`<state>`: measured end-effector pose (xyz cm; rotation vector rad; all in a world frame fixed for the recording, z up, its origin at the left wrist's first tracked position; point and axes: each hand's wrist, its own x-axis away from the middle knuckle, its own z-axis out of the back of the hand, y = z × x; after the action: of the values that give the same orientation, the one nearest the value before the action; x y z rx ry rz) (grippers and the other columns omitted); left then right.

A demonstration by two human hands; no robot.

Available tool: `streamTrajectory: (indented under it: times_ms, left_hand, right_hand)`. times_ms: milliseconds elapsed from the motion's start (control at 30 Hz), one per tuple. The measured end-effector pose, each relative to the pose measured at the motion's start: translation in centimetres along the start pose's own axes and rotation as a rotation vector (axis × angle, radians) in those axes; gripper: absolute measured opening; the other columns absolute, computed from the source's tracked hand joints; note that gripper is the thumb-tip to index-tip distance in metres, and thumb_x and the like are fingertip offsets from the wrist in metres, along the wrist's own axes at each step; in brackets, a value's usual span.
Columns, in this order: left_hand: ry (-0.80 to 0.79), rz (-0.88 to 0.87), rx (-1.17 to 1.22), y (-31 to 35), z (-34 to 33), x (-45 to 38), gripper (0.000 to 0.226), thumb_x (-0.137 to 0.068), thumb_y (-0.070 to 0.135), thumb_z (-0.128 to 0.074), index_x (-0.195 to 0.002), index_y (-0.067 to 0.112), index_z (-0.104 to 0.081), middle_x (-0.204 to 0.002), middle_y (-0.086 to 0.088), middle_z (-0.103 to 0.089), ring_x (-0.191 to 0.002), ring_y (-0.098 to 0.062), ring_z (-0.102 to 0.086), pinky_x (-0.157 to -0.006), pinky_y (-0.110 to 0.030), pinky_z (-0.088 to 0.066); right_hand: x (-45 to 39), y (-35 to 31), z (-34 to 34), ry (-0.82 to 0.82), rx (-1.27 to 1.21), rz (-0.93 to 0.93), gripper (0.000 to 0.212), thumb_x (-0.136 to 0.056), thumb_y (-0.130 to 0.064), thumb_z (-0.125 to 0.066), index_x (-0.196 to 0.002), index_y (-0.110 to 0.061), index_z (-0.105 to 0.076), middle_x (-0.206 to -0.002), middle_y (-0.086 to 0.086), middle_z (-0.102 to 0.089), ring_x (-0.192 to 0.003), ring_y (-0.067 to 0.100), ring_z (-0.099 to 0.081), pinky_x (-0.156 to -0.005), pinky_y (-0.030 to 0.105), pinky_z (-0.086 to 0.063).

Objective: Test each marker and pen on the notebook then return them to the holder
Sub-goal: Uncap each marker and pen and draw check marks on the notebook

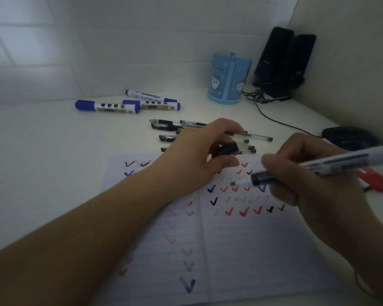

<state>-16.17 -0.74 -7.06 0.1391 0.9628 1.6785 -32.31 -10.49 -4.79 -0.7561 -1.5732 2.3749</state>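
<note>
Notebook (241,250) nearest; right hand (314,184) clamps uncapped marker (318,167) above it; left hand (199,155) pinches black cap (227,149).

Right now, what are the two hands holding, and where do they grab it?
The right hand grips an uncapped marker near its tip end. The left hand pinches the black cap between its fingers.

No legible text anywhere (only blurred labels on the blue markers (128,102) and holder (229,79)).
</note>
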Motion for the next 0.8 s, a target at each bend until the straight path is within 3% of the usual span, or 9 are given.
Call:
streamTrajectory:
  times_ms: [67, 200, 333, 567, 733, 800]
  left_hand:
    - [0.021, 0.012, -0.006, 0.0, 0.1, 0.0, 0.039, -0.079, 0.031, -0.072, -0.107, 0.042, -0.046, -0.087, 0.028, -0.061, -0.085, 0.021, -0.053, -0.08, 0.003, -0.037]
    - [0.053, 0.03, 0.018, 0.0, 0.0, 0.0, 0.031, -0.076, 0.031, -0.075, -0.093, 0.041, -0.05, -0.083, 0.029, -0.06, -0.088, 0.014, -0.058, -0.083, -0.004, -0.044]
    - [0.08, -0.005, 0.022, 0.2, 0.1, 0.0, 0.027, -0.079, 0.029, -0.073, -0.095, 0.037, -0.053, -0.084, 0.027, -0.06, -0.085, 0.008, -0.058, -0.083, -0.01, -0.046]
    - [0.066, -0.045, 0.032, 0.4, 0.0, 0.2, 0.026, -0.08, 0.028, -0.07, -0.099, 0.036, -0.054, -0.087, 0.028, -0.059, -0.088, 0.001, -0.06, -0.085, -0.024, -0.051]
    - [0.079, -0.109, 0.075, 0.5, 0.0, 0.4, 0.024, -0.083, 0.027, -0.067, -0.106, 0.028, -0.059, -0.093, 0.023, -0.061, -0.093, -0.002, -0.062, -0.088, -0.024, -0.051]
    - [0.087, -0.121, 0.091, 0.6, 0.0, 0.4, 0.024, -0.083, 0.032, -0.063, -0.106, 0.031, -0.057, -0.093, 0.02, -0.063, -0.089, -0.004, -0.063, -0.084, -0.028, -0.054]
  right_hand:
    - [-0.3, -0.4, 0.8, 0.001, -0.185, 0.048, 0.031, -0.065, -0.048, -0.075, -0.066, -0.022, -0.059, -0.05, -0.004, -0.053, -0.043, 0.013, -0.043, -0.041, 0.018, -0.039]
    - [-1.3, 1.5, 2.8, 0.128, -0.288, 0.062, 0.015, -0.076, -0.024, -0.056, -0.073, -0.011, -0.061, -0.052, 0.004, -0.054, -0.047, 0.023, -0.045, -0.045, 0.024, -0.036]
    - [-1.5, 1.5, 2.9, 0.156, -0.252, -0.02, 0.014, -0.074, -0.013, -0.044, -0.076, -0.008, -0.057, -0.049, 0.005, -0.055, -0.044, 0.023, -0.046, -0.045, 0.026, -0.034]
    - [-1.6, 1.9, 2.7, 0.123, -0.228, 0.006, 0.009, -0.074, -0.015, -0.048, -0.074, -0.007, -0.053, -0.053, 0.006, -0.06, -0.044, 0.021, -0.048, -0.042, 0.023, -0.036]
    - [-1.7, 2.1, 2.9, 0.078, -0.275, -0.006, 0.018, -0.074, -0.023, -0.064, -0.073, -0.006, -0.059, -0.061, 0.012, -0.066, -0.043, 0.023, -0.052, -0.041, 0.021, -0.039]
    - [-1.9, 2.1, 3.0, 0.054, -0.289, 0.004, 0.03, -0.067, -0.036, -0.075, -0.07, -0.01, -0.061, -0.061, 0.01, -0.066, -0.043, 0.022, -0.054, -0.041, 0.02, -0.04]
